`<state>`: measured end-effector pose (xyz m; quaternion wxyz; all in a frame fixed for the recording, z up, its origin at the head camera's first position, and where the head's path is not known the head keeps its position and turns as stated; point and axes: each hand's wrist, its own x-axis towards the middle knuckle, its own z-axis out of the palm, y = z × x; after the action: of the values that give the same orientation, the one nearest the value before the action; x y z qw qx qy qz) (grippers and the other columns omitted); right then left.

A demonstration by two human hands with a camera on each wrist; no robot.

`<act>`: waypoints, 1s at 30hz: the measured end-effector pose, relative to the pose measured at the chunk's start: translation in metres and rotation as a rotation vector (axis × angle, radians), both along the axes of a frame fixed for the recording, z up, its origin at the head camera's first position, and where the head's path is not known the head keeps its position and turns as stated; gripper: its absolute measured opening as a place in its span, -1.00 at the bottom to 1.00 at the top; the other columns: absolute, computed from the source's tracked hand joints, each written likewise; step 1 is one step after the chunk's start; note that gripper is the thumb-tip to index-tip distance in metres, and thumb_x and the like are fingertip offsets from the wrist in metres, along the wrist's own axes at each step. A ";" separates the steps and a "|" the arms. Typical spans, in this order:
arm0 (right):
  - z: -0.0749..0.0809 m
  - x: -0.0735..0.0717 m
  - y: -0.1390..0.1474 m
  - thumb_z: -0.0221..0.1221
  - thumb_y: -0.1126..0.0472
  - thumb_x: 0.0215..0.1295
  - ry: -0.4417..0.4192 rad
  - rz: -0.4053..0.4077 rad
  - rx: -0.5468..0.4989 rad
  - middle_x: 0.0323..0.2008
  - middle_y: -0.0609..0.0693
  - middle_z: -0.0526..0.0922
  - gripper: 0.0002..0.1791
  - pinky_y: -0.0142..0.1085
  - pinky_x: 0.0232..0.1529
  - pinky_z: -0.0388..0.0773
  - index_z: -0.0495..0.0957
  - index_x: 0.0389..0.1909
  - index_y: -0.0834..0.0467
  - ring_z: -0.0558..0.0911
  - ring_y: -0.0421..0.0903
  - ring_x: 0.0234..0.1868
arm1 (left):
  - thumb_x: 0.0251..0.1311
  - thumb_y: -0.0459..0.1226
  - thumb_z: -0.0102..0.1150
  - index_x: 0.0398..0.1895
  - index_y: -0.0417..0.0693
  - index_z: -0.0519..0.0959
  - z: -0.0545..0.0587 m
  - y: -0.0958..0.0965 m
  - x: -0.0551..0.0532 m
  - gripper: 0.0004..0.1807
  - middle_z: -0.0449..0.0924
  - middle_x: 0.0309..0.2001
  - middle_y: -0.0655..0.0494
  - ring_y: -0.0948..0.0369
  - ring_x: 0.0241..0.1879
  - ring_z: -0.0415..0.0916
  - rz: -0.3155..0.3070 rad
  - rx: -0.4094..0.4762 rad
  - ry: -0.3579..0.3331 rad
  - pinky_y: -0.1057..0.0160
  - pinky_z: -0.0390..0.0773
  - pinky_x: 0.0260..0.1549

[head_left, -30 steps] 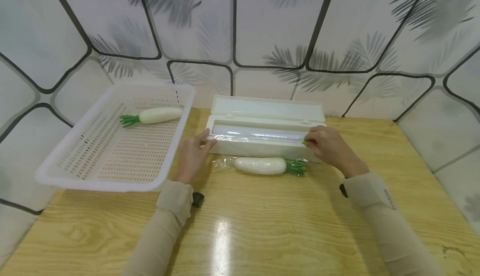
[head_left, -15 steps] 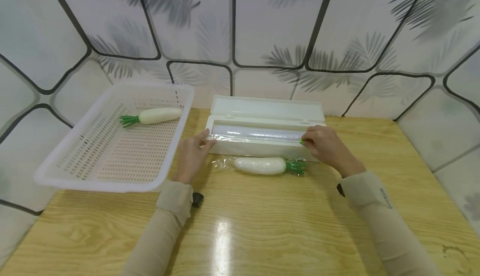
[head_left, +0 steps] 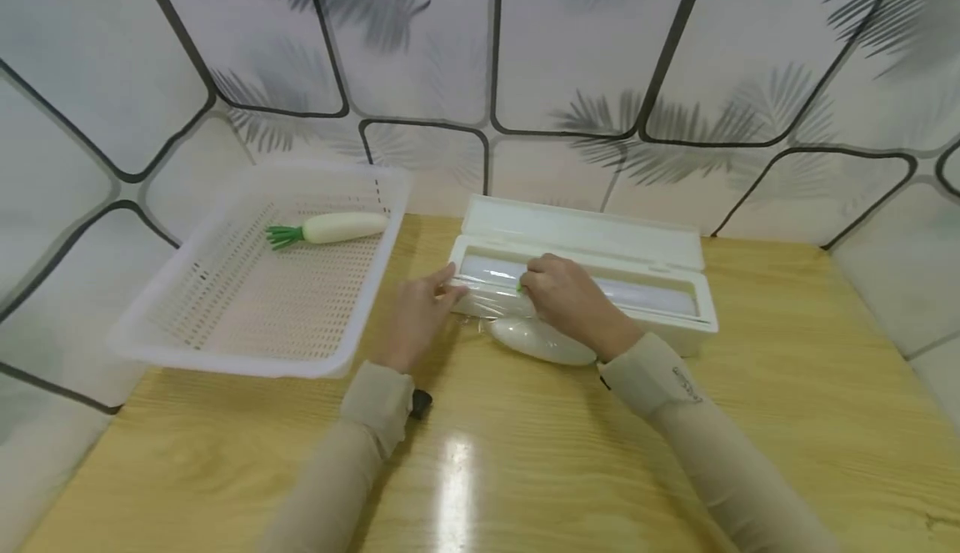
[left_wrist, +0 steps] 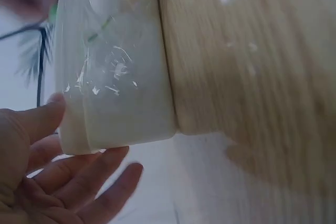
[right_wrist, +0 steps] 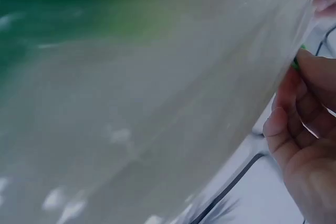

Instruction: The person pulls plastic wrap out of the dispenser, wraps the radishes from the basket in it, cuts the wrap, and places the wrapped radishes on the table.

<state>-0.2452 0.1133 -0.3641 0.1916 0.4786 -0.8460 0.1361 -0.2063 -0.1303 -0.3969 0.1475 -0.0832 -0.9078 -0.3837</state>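
The right hand (head_left: 566,299) reaches over the middle of the scene, its forearm slanting in from the near right in a beige sleeve (head_left: 652,378). Its back faces up and its thumb and forefinger pinch a small bright-green plastic tab (head_left: 521,287) at the near top edge of a long white rectangular plastic box (head_left: 678,338). In the right wrist view the other fingers are curled in loosely below the tab.

The left hand (head_left: 420,315), its forearm angling in from the near left, grips the box's left end. In the left wrist view its thumb lies against the top edge, while the fingers spread along the end wall. A black strap or device (head_left: 422,404) sits at that wrist.

Between the two hands, clear plastic film (head_left: 487,296) covers the near side of the box. The roll of film (head_left: 652,296) lies in the box's trough, and the white lid (head_left: 581,228) is raised on the far side. The box sits slantwise, its right end nearer the person.

Just on the near side of the box, below the right hand, a plump white radish in clear wrap (head_left: 540,341) lies on the pale wooden table (head_left: 525,470). The right forearm covers its right end; the blurred green in the right wrist view may be its leaves.

Farther left stands a white perforated plastic basket (head_left: 247,365), holding another white radish with green leaf stubs (head_left: 343,228) near its far right side.
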 end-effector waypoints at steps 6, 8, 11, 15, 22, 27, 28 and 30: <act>0.015 0.007 -0.023 0.33 0.48 0.18 -0.016 -0.098 0.101 -0.48 0.07 0.64 -0.93 -0.20 -0.34 0.64 0.67 -0.45 0.30 0.61 0.01 -0.44 | 0.26 -0.30 0.34 0.14 -0.42 0.56 0.001 0.017 0.000 -0.55 0.60 0.04 -0.32 0.09 -0.49 0.67 -0.028 0.021 0.076 0.30 0.63 -0.53; 0.016 0.006 -0.031 0.32 0.47 0.20 -0.018 -0.091 0.106 -0.45 0.08 0.66 -0.95 -0.21 -0.30 0.64 0.67 -0.43 0.32 0.62 0.02 -0.41 | 0.23 -0.35 0.36 0.11 -0.45 0.57 0.001 0.016 0.001 -0.56 0.61 0.02 -0.34 -0.05 -0.26 0.74 -0.018 0.025 0.117 0.19 0.71 -0.37; 0.014 0.005 -0.046 0.31 0.47 0.22 -0.010 -0.090 0.118 -0.43 0.09 0.66 -0.97 -0.26 -0.28 0.64 0.67 -0.40 0.34 0.62 0.00 -0.40 | 0.21 -0.36 0.37 0.09 -0.47 0.57 0.000 0.014 0.001 -0.57 0.64 -0.06 -0.35 -0.07 -0.27 0.74 -0.021 0.012 0.143 0.15 0.72 -0.38; 0.011 0.003 -0.070 0.35 0.43 0.22 -0.006 -0.112 0.151 -0.40 0.09 0.66 -0.96 -0.28 -0.24 0.64 0.68 -0.36 0.34 0.62 -0.02 -0.38 | 0.23 -0.34 0.37 0.08 -0.46 0.58 -0.002 0.014 0.001 -0.58 0.70 -0.20 -0.29 -0.04 -0.37 0.73 -0.025 -0.005 0.150 0.17 0.68 -0.50; 0.014 -0.001 -0.101 0.45 0.22 0.17 -0.025 -0.124 0.208 -0.37 0.04 0.68 -0.80 -0.28 -0.19 0.60 0.75 -0.23 0.23 0.61 -0.03 -0.33 | 0.25 -0.53 0.24 0.06 -0.45 0.62 -0.004 0.014 0.001 -0.69 0.69 -0.16 -0.34 -0.08 -0.35 0.75 0.038 0.055 0.097 0.34 0.54 -0.70; 0.013 -0.007 -0.110 0.43 0.28 0.18 -0.029 -0.121 0.197 -0.34 0.05 0.70 -0.84 -0.27 -0.17 0.59 0.75 -0.23 0.23 0.62 -0.02 -0.31 | 0.25 -0.54 0.20 0.03 -0.47 0.63 -0.003 0.010 -0.001 -0.72 0.69 -0.19 -0.36 -0.10 -0.37 0.74 0.077 0.067 0.085 0.33 0.45 -0.75; 0.013 -0.008 -0.112 0.43 0.29 0.18 -0.034 -0.120 0.193 -0.34 0.05 0.70 -0.84 -0.27 -0.17 0.60 0.75 -0.23 0.23 0.62 -0.02 -0.31 | 0.25 -0.53 0.21 0.02 -0.46 0.64 -0.003 0.010 -0.002 -0.72 0.69 -0.20 -0.35 -0.12 -0.32 0.74 0.090 0.067 0.087 0.28 0.54 -0.70; 0.011 -0.011 -0.115 0.42 0.30 0.19 -0.036 -0.123 0.195 -0.33 0.06 0.70 -0.85 -0.29 -0.17 0.60 0.75 -0.22 0.23 0.62 -0.02 -0.31 | 0.25 -0.52 0.20 0.01 -0.46 0.64 -0.004 0.009 -0.004 -0.73 0.69 -0.22 -0.35 -0.15 -0.24 0.73 0.108 0.068 0.083 0.16 0.67 -0.57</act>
<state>-0.2560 -0.0016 -0.3535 0.1367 0.4395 -0.8864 0.0497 -0.2099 -0.1215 -0.4006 0.2082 -0.0450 -0.8906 -0.4018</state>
